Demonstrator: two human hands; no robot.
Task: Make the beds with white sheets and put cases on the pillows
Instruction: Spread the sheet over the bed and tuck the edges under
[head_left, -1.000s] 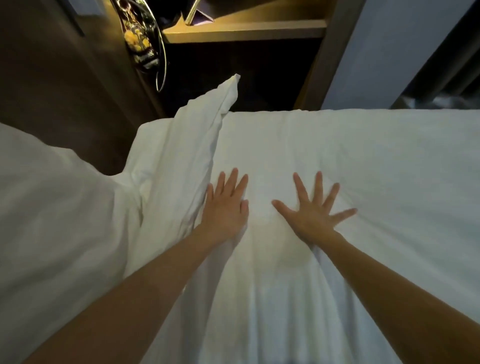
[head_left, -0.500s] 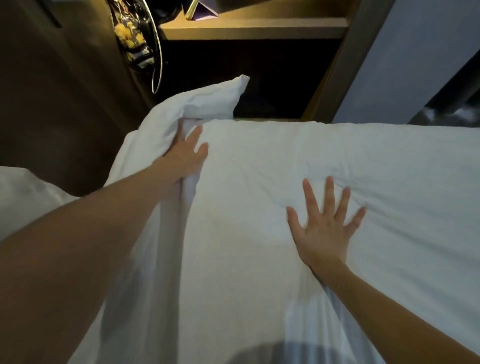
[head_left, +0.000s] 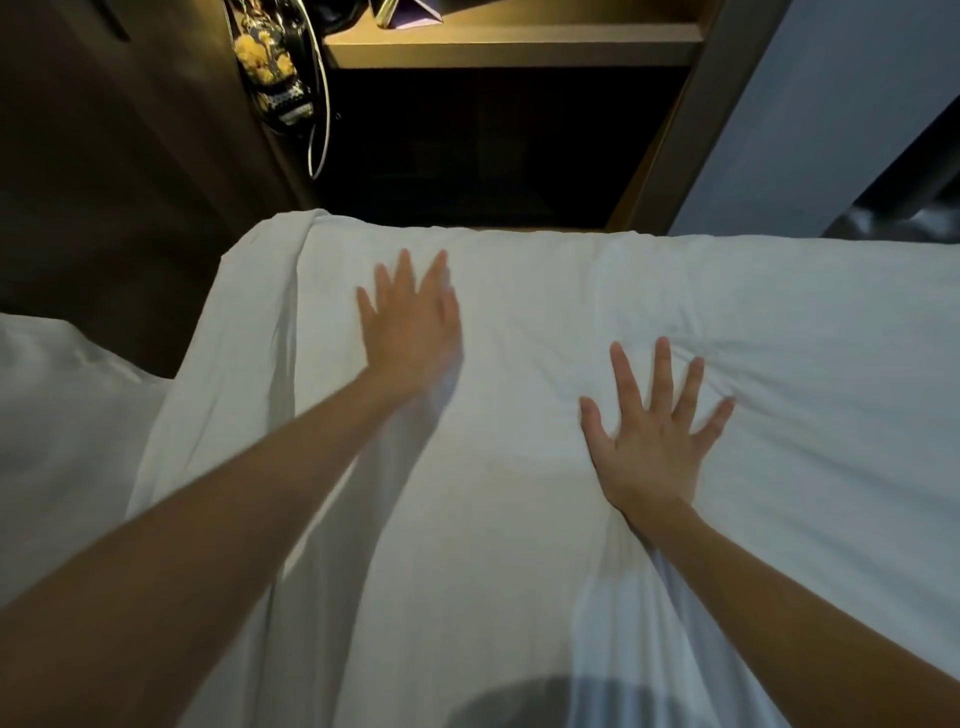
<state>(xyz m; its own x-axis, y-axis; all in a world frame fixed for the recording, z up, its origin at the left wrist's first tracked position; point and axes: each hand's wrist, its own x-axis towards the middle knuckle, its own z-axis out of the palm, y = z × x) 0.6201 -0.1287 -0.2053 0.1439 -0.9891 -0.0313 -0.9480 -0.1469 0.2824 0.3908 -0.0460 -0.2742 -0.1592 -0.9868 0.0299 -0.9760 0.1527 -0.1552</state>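
Head view: I am looking down on a white sheet (head_left: 519, 545) that covers the bed from the near edge of the frame to a far edge just short of a dark recess. Its long axis runs left to right. The right end passes out of frame, and the left end drops away in a loose fold (head_left: 249, 374) running far to near.

The right hand (head_left: 652, 441) lies palm down on the sheet right of centre. Its grip is spread wide, the fingers point toward the far edge, and creases fan out from them to the right. The left hand (head_left: 413, 325) is farther off and to the left, near the fold, palm down. Its grip is straight with the fingers close together, pinching nothing. It is blurred, so I cannot tell whether it presses the cloth or hangs just above it.

More white bedding (head_left: 57, 426) lies low on the left, apart from the sheet across a dark gap.

Above the recess a lit wooden shelf (head_left: 509, 49) holds a folded purple thing (head_left: 415, 13), cut off by the top of the frame. To its left a flower-patterned pouch (head_left: 265, 67) hangs against a dark panel with a looped cord (head_left: 324, 119) beside it; I cannot see what is inside.
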